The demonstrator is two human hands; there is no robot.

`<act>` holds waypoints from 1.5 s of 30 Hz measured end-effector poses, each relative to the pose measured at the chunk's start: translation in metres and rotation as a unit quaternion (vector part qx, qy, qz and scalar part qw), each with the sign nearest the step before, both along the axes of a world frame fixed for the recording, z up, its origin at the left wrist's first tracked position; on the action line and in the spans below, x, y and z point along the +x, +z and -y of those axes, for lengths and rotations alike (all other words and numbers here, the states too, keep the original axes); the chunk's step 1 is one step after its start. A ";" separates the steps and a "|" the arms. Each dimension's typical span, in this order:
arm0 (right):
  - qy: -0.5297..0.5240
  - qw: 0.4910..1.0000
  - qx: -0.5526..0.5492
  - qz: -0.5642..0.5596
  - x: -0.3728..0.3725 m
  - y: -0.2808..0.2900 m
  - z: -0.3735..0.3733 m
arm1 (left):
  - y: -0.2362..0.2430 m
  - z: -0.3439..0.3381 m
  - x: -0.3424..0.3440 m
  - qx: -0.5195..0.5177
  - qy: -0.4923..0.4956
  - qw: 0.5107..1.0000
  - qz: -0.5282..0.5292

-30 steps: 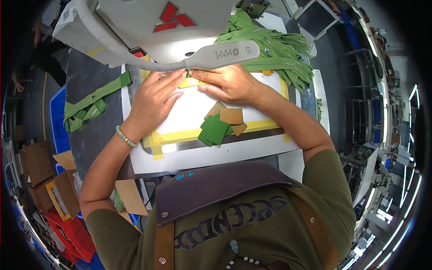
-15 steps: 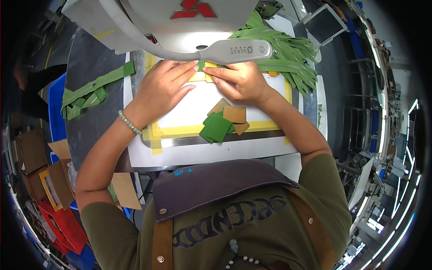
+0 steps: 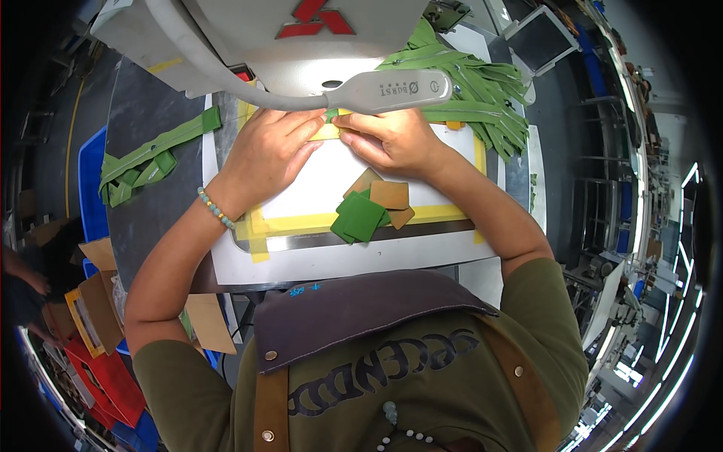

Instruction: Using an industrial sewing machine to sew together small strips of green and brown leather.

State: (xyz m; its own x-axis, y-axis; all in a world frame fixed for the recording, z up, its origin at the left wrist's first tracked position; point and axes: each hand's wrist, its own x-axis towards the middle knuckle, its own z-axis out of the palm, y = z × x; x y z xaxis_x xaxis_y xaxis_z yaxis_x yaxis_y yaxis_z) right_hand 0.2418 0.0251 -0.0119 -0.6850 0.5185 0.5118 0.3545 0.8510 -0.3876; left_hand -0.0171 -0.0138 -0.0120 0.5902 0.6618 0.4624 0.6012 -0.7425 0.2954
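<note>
Both forearms reached forward, elbows bent outward. The left hand [image 3: 263, 154] had its fingers stretched close together; the right hand [image 3: 401, 142] pointed index finger and thumb inward. Whether either gripped anything could not be told. Their pose had barely changed in half a second, while a co-worker [image 3: 24, 277] at the left had come lower in view. The small green piece [image 3: 331, 114] lay between the fingertips, near the grey lamp [image 3: 392, 90].

Lettering [image 3: 388, 369] on lamp [image 3: 361, 93], shirt [image 3: 452, 392], apron [image 3: 369, 316]; red emblem [image 3: 316, 29] on machine [image 3: 260, 38]

One patch pile [image 3: 361, 216], one lamp [image 3: 392, 90]
</note>
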 end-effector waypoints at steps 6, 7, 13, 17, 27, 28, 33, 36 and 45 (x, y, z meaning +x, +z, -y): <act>0.004 1.000 0.000 0.003 0.000 0.002 0.002 | 0.007 0.003 -0.005 0.034 -0.018 0.998 -0.053; 0.002 1.000 0.001 0.001 0.000 0.001 0.002 | 0.005 0.003 -0.007 0.035 -0.020 0.998 -0.054; -0.002 1.000 0.021 -0.002 0.000 -0.002 0.002 | 0.000 0.004 -0.005 0.055 -0.027 0.997 -0.047; 0.000 1.000 0.021 0.001 0.001 -0.002 0.002 | 0.004 0.001 -0.004 0.081 -0.043 0.993 -0.080; -0.064 0.996 0.059 -0.005 0.010 0.004 0.000 | 0.024 -0.005 0.002 0.098 -0.059 0.984 -0.138; -0.064 0.996 0.059 -0.005 0.010 0.005 0.000 | 0.025 -0.005 0.002 0.098 -0.060 0.984 -0.137; -0.050 0.993 0.100 0.034 0.009 0.015 0.000 | 0.025 -0.004 0.000 0.118 -0.063 0.979 -0.151; -0.044 0.993 0.094 0.063 0.012 0.017 0.002 | 0.023 -0.003 -0.001 0.103 -0.064 0.980 -0.160; -0.041 0.993 0.064 0.091 0.010 0.033 0.009 | 0.019 -0.003 -0.003 0.109 -0.061 0.983 -0.138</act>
State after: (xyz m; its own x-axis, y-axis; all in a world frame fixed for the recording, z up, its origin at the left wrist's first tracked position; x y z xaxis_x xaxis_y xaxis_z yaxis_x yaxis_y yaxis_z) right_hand 0.2522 0.0161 0.0208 -0.7302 0.5148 0.4492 0.4791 0.8545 -0.2006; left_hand -0.0205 -0.0110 0.0065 0.7815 0.4817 0.3965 0.5390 -0.8413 -0.0405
